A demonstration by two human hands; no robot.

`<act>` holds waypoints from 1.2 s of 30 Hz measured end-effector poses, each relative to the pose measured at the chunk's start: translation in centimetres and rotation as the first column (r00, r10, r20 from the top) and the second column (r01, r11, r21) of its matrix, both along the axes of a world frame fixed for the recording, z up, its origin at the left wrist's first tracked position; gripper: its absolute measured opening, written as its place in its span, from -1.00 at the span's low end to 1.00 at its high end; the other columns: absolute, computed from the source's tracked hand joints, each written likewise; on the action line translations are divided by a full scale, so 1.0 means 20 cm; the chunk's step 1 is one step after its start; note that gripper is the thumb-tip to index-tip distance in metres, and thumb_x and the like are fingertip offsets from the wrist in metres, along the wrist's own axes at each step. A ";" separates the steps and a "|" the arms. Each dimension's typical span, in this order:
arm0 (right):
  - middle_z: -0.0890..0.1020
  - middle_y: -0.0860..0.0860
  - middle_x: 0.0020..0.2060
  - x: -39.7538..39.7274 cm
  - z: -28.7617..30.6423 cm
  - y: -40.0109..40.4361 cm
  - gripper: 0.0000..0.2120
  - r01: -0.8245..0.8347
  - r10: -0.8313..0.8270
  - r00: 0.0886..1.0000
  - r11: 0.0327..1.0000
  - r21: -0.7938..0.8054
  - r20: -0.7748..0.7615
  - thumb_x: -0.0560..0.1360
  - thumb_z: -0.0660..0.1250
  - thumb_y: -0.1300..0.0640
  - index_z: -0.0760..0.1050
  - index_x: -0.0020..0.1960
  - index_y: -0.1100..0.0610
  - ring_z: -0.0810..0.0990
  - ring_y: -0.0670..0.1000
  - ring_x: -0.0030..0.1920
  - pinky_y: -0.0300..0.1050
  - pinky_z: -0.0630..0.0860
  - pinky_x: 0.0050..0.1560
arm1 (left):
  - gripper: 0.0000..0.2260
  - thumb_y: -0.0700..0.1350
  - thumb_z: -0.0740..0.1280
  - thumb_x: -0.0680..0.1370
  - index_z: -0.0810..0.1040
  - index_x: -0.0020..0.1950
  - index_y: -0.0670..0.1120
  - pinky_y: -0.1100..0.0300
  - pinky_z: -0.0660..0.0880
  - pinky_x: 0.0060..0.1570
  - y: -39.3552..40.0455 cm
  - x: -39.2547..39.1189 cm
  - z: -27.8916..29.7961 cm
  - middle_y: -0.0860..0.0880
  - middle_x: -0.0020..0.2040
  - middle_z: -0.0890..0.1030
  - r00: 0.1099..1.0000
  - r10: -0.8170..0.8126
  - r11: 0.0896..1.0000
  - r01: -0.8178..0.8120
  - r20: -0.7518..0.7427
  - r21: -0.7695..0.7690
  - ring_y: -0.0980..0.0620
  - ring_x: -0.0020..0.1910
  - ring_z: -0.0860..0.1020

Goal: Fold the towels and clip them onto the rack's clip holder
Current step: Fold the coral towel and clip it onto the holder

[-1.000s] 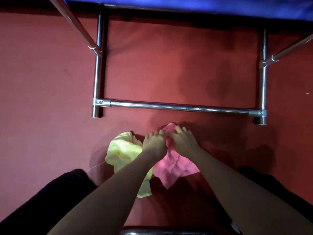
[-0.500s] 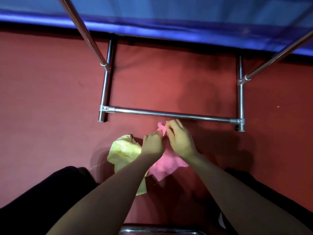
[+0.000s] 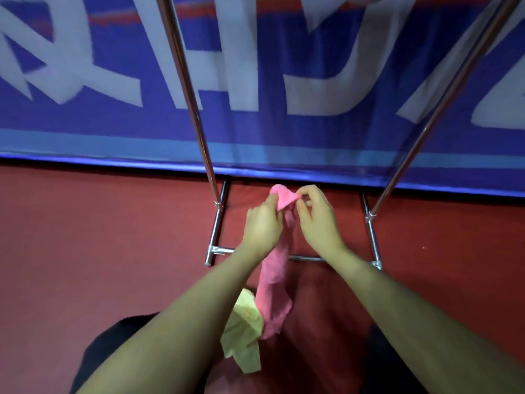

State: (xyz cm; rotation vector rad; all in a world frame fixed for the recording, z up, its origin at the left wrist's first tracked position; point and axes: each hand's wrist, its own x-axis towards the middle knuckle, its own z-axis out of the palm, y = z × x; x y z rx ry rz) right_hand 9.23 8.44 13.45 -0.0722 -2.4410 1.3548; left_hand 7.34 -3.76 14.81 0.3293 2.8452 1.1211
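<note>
A pink towel (image 3: 275, 282) hangs down in a long bunched strip, lifted off the floor. My left hand (image 3: 262, 226) and my right hand (image 3: 318, 220) both pinch its top edge, close together, in front of the rack's base. A yellow towel (image 3: 244, 328) lies crumpled on the red floor below, partly under the pink one and my left forearm. The metal rack (image 3: 187, 89) stands ahead, its two upright poles rising out of the frame top. The rack's clip holder is not visible.
A blue banner (image 3: 284, 95) with large white letters hangs behind the rack. The rack's base bars (image 3: 373, 245) rest on the red carpet (image 3: 99, 237). Dark clothing of my legs shows at the bottom left (image 3: 113, 345) and right.
Both hands have raised the pink towel off the floor, so it now hangs stretched. The view has tilted up, showing the banner. The yellow towel stays on the floor.
</note>
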 end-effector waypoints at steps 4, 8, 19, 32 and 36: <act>0.57 0.03 -0.13 0.04 0.34 -0.01 -0.86 0.033 -0.034 0.998 0.999 -0.026 -0.056 0.49 0.23 0.33 0.48 -0.03 0.15 0.52 0.02 -0.19 -0.07 0.47 -0.08 | -0.68 -0.20 0.10 0.53 0.42 0.26 -0.18 -0.09 0.47 -0.01 -0.02 0.05 0.35 -0.27 0.01 0.62 0.994 -0.020 0.998 0.027 -0.107 0.063 -0.29 0.00 0.56; 0.53 -0.02 -0.15 0.11 0.61 0.03 -0.75 0.060 -0.060 0.998 0.998 0.000 -0.004 0.42 0.29 0.33 0.51 0.08 0.16 0.48 0.02 -0.20 0.11 0.47 0.09 | -0.77 -0.16 0.09 0.56 0.46 0.13 -0.17 -0.09 0.46 -0.05 -0.05 0.12 0.74 -0.24 -0.02 0.61 0.970 -0.022 0.997 0.040 -0.244 0.069 -0.29 -0.03 0.53; 0.54 -0.04 -0.04 0.31 1.11 0.06 -0.95 -0.019 -0.005 0.996 0.964 0.266 0.089 0.52 0.30 -0.01 0.46 -0.09 -0.06 0.43 0.02 0.09 -0.10 0.12 0.01 | -0.86 -0.19 0.11 0.56 0.44 -0.07 -0.18 -0.09 0.44 0.01 -0.07 0.21 1.51 -0.19 -0.05 0.60 0.889 0.033 0.981 0.059 -0.457 0.186 -0.23 -0.02 0.52; 0.47 -0.06 -0.46 0.32 1.60 0.01 -0.81 0.100 -0.113 0.934 0.993 -0.056 -0.339 0.54 0.26 0.11 0.45 -0.23 0.14 0.43 -0.04 -0.40 -0.02 0.41 -0.26 | -0.74 -0.25 0.25 0.42 0.41 0.11 -0.13 -0.08 0.45 0.04 -0.09 0.24 1.46 -0.07 0.02 0.54 0.871 0.155 0.973 -0.054 -0.465 0.224 -0.14 0.00 0.51; 0.52 -0.08 -0.43 0.31 1.64 -0.01 -0.84 0.112 -0.109 0.915 0.994 -0.014 -0.388 0.54 0.28 0.07 0.49 -0.20 0.10 0.49 -0.01 -0.34 0.01 0.46 -0.20 | -0.87 -0.14 0.20 0.34 0.45 -0.14 -0.05 0.01 0.38 -0.01 -0.07 0.32 1.42 0.02 -0.11 0.56 0.881 0.018 0.979 0.081 -0.473 0.189 -0.04 -0.05 0.50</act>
